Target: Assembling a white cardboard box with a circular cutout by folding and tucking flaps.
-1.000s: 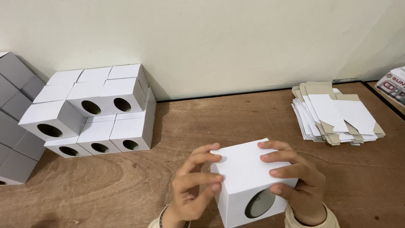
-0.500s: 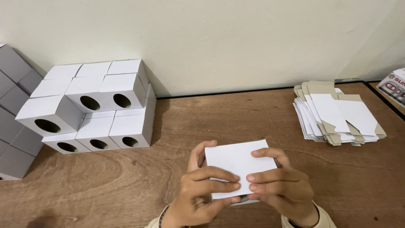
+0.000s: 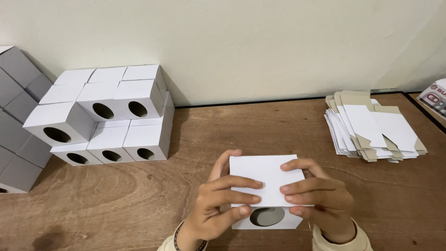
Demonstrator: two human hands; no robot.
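Observation:
A small white cardboard box with an oval hole in its front face sits low on the wooden table near the bottom edge. My left hand grips its left side, fingers laid across the top flap. My right hand holds the right side, fingers also pressing on the top flap. Both hands are on the same box.
A stack of finished white boxes with oval holes stands at the back left, with grey boxes further left. A pile of flat unfolded box blanks lies at the right. A pale wall runs behind the table.
The box has tipped so its top flap now faces me and lies flatter. Both hands shifted from the sides onto the top flap, pressing it down.

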